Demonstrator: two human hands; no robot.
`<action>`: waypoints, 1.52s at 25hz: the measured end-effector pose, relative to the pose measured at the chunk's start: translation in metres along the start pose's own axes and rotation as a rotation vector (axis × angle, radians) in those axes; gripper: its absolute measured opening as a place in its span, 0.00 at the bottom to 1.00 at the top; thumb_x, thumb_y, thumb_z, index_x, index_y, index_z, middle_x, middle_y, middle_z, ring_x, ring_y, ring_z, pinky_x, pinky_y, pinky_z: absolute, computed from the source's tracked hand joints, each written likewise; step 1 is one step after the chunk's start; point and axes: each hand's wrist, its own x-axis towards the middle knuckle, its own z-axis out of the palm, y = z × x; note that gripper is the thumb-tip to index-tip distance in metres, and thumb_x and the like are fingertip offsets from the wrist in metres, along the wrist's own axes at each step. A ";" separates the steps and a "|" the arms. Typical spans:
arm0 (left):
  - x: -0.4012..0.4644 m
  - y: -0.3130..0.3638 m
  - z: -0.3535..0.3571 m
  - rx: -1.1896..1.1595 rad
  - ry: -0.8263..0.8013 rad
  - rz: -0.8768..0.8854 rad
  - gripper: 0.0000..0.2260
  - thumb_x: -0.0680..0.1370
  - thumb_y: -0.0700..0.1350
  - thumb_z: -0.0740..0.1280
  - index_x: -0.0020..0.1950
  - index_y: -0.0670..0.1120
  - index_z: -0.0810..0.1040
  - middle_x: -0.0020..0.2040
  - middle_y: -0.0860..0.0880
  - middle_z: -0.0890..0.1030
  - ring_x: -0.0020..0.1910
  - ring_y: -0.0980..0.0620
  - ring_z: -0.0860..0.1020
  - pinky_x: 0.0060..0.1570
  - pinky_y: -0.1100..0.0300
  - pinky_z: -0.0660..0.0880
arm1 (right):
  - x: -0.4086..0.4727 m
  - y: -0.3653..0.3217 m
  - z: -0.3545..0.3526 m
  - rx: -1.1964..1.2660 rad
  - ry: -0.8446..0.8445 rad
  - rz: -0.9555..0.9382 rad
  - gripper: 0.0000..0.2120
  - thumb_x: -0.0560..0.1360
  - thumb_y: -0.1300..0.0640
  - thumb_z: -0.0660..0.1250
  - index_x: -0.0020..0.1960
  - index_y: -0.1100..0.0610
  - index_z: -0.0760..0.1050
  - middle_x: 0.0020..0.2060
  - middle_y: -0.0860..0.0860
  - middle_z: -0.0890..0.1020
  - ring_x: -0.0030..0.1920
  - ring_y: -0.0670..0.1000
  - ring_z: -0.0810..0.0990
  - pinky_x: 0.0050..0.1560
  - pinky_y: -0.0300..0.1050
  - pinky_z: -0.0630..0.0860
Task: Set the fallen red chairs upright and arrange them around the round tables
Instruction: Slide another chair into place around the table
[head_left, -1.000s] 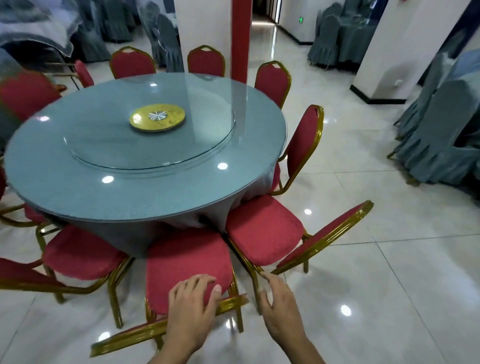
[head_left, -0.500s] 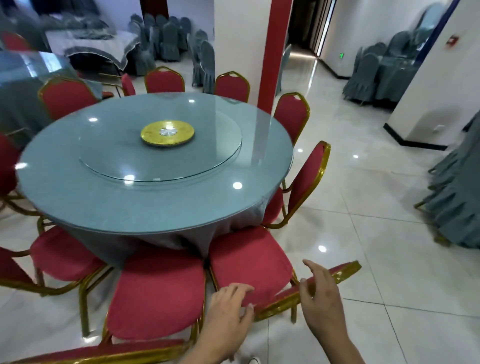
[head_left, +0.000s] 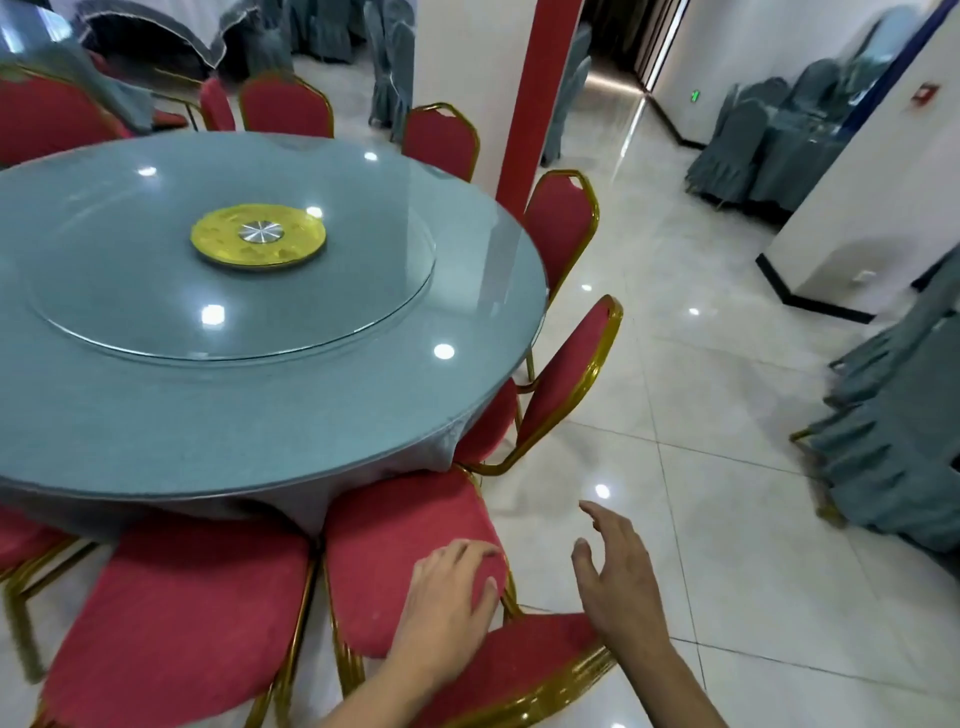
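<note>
Head view: the round bench (head_left: 249, 415), under its grey-blue cloth and glass top, fills the left and is my landmark. Red chairs stand upright round its rim: three at its far side, two on its right edge, more at the left. The nearest red chair (head_left: 395, 561) is tucked with its seat under the bench's near edge, backrest toward me at the bottom of the frame; another seat (head_left: 182, 623) sits just left of it, also against the near edge. A yellow turntable hub (head_left: 258, 236) lies at the bench's centre. My left hand (head_left: 447, 597) rests flat on the nearest seat's right corner, fingers relaxed, grasping nothing. My right hand (head_left: 618, 587) is released, fingers spread, above the backrest.
</note>
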 end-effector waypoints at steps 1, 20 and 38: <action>0.011 0.005 0.006 0.004 0.015 -0.007 0.14 0.81 0.54 0.57 0.67 0.61 0.69 0.63 0.64 0.70 0.63 0.61 0.68 0.66 0.61 0.61 | 0.008 0.007 -0.003 -0.006 -0.011 -0.025 0.20 0.80 0.52 0.63 0.70 0.38 0.66 0.62 0.35 0.69 0.61 0.39 0.69 0.64 0.44 0.70; 0.241 0.182 0.182 -0.191 0.198 -0.429 0.15 0.81 0.48 0.62 0.66 0.61 0.69 0.59 0.62 0.72 0.58 0.62 0.71 0.63 0.56 0.70 | 0.293 0.234 -0.094 0.220 -0.264 -0.182 0.20 0.81 0.53 0.62 0.69 0.36 0.65 0.62 0.35 0.67 0.62 0.36 0.72 0.54 0.39 0.73; 0.507 0.111 0.214 -0.997 0.702 -1.435 0.15 0.78 0.50 0.63 0.41 0.39 0.78 0.35 0.42 0.75 0.34 0.44 0.74 0.43 0.53 0.73 | 0.649 0.193 -0.019 0.174 -0.599 0.010 0.28 0.82 0.38 0.56 0.78 0.48 0.56 0.69 0.57 0.75 0.66 0.59 0.76 0.64 0.57 0.74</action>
